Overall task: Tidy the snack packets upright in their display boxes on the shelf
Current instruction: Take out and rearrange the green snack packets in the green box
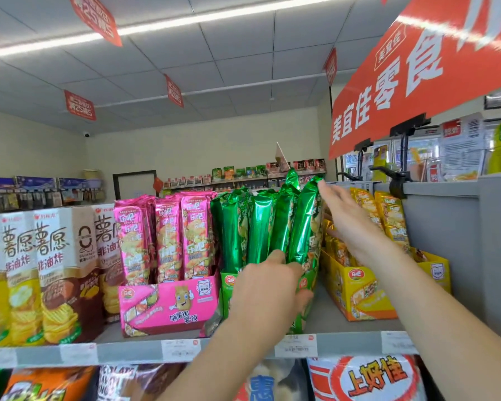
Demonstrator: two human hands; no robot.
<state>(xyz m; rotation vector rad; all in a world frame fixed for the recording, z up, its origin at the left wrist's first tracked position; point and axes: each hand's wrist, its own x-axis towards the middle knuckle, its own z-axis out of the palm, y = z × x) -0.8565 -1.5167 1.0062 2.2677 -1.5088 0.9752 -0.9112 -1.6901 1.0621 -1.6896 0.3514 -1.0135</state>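
Behind the left hand (268, 287), the green display box (228, 287) on the shelf (128, 350) was mostly hidden. The green packets (261, 227) were gripped low by its curled fingers; the rightmost packet's top was touched by the straight fingers of the right hand (344, 212).

Convenience shop, stocked snack shelves (185, 347) with price tags (180, 350), hanging red promotion signs (80, 105)

Head-worn, close, toward the shelf (326, 316)

display boxes 3: pink box (168, 306), green box (227, 293), yellow box (356, 296) | hands 2: left hand (268, 287), right hand (350, 215)
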